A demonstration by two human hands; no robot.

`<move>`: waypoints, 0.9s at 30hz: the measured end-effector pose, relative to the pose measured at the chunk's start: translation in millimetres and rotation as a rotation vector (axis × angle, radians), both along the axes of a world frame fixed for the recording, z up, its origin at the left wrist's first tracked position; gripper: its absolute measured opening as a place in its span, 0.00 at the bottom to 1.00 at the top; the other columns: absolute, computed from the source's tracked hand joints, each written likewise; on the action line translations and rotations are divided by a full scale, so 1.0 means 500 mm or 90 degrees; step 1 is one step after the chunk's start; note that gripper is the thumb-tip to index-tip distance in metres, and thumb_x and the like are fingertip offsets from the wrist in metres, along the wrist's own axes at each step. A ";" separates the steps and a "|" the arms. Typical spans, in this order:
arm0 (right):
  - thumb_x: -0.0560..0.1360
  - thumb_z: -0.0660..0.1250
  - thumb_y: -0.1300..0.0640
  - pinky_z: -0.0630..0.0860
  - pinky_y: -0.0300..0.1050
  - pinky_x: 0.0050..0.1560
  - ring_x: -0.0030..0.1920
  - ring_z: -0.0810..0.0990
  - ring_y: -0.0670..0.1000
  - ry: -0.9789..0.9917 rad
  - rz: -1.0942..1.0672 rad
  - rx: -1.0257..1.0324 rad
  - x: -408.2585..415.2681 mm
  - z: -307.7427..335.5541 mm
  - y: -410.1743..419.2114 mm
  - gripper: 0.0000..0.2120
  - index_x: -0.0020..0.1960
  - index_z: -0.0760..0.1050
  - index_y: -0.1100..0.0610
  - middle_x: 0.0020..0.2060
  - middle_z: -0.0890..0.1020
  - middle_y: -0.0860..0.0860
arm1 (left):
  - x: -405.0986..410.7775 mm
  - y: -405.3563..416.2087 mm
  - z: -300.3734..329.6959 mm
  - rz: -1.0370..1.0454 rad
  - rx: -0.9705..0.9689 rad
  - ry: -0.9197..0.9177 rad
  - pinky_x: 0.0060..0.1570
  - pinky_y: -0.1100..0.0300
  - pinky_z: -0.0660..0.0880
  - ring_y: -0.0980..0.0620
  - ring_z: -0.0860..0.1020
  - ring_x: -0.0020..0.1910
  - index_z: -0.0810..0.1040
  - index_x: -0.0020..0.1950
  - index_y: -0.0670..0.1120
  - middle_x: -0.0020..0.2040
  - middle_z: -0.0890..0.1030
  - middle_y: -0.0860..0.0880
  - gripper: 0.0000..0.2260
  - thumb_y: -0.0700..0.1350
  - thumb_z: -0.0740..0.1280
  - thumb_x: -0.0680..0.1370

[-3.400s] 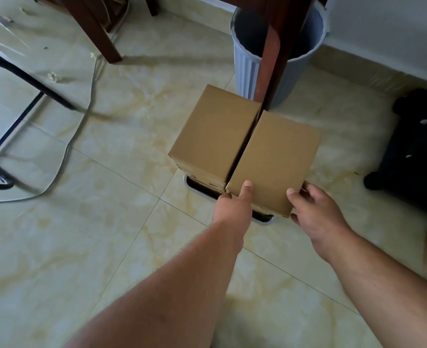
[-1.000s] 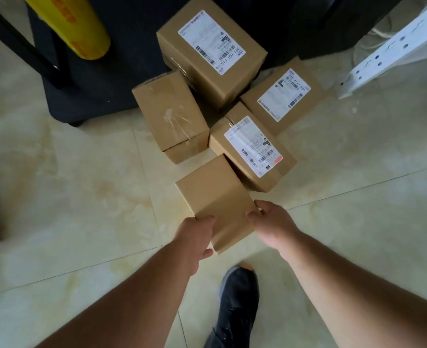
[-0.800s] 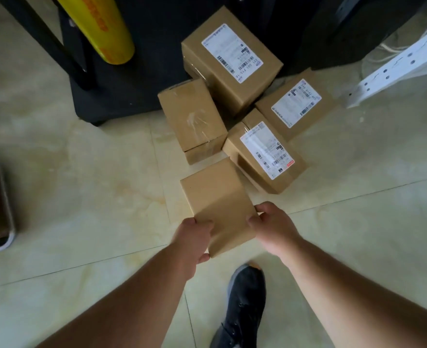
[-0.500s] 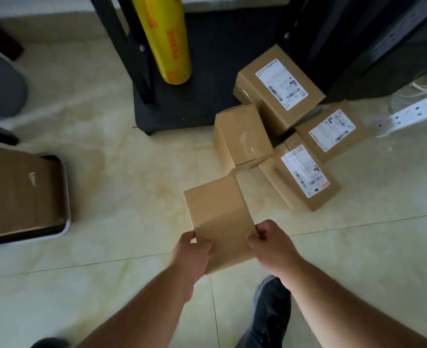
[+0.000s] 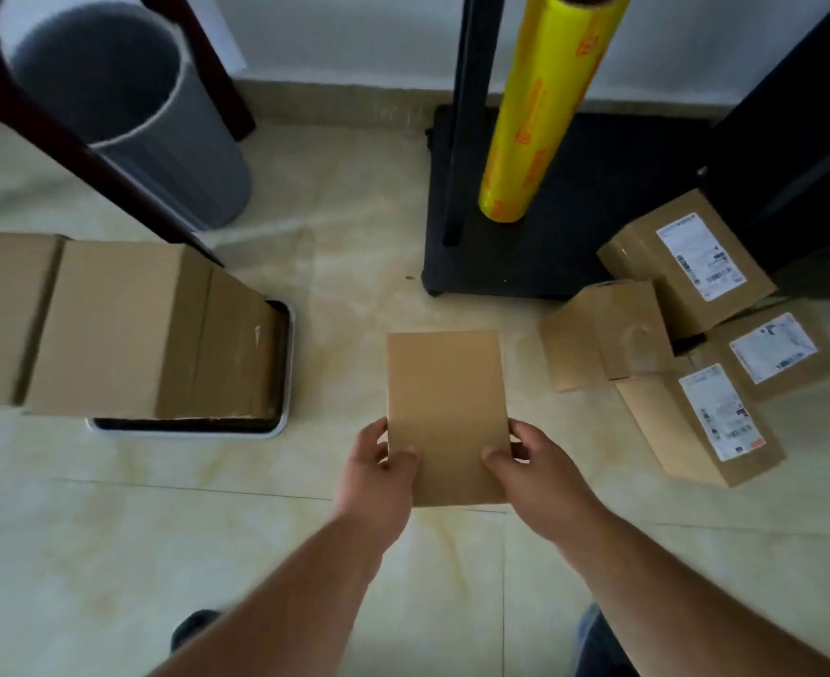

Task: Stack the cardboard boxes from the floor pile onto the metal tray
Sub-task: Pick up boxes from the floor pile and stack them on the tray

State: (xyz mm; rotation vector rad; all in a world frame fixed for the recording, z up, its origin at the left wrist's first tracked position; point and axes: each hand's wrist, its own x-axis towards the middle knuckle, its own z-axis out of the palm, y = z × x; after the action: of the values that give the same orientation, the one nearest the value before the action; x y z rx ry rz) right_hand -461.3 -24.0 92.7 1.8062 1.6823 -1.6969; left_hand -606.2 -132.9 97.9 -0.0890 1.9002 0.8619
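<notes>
Two boxes (image 5: pixel 110 329) stand side by side on the metal tray (image 5: pixel 283 383) at left. At centre, a plain box (image 5: pixel 445 408) is held above the floor, the left hand (image 5: pixel 376 476) gripping its left edge and the right hand (image 5: pixel 540 481) its right edge. At right, the floor pile (image 5: pixel 686 354) of four boxes lies beside a black stand.

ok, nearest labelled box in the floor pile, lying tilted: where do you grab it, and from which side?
Take the nearest labelled box across its two long plain side faces, coming from above with a hand on each. It lies tilted, label up, and its far end is crowded by the unlabelled box. The near long edge faces bare floor, so fingers probably fit there.
</notes>
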 end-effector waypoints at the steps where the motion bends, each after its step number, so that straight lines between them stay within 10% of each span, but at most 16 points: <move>1: 0.80 0.68 0.50 0.80 0.47 0.54 0.51 0.83 0.44 0.010 -0.007 0.008 -0.023 0.015 -0.002 0.16 0.67 0.76 0.43 0.51 0.84 0.40 | -0.020 -0.004 0.014 0.004 0.015 0.007 0.40 0.62 0.74 0.56 0.81 0.51 0.71 0.74 0.56 0.55 0.82 0.56 0.19 0.45 0.66 0.83; 16: 0.80 0.66 0.40 0.78 0.49 0.53 0.54 0.82 0.46 0.096 -0.003 0.223 -0.312 0.288 -0.014 0.17 0.61 0.80 0.49 0.53 0.84 0.42 | -0.283 -0.050 0.277 0.037 0.190 0.204 0.64 0.55 0.77 0.58 0.78 0.61 0.69 0.76 0.62 0.65 0.78 0.56 0.21 0.54 0.66 0.83; 24: 0.80 0.67 0.40 0.72 0.43 0.43 0.41 0.79 0.48 0.166 0.041 0.232 -0.484 0.343 -0.081 0.15 0.53 0.81 0.52 0.39 0.80 0.43 | -0.422 -0.138 0.373 0.148 0.189 0.256 0.31 0.77 0.72 0.74 0.78 0.41 0.74 0.64 0.56 0.52 0.80 0.60 0.11 0.54 0.65 0.83; 27: 0.80 0.67 0.40 0.73 0.44 0.44 0.44 0.82 0.47 0.187 0.055 0.215 -0.544 0.354 -0.114 0.16 0.55 0.82 0.51 0.44 0.84 0.43 | -0.477 -0.181 0.387 0.176 0.180 0.277 0.39 0.72 0.74 0.67 0.80 0.46 0.77 0.65 0.55 0.52 0.82 0.60 0.12 0.56 0.66 0.82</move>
State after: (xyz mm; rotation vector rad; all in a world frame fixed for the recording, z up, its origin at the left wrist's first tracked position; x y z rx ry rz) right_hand -733.1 -81.0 269.9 1.6375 2.2510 -1.8016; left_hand -844.6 -223.5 291.2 0.0100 2.1738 1.4221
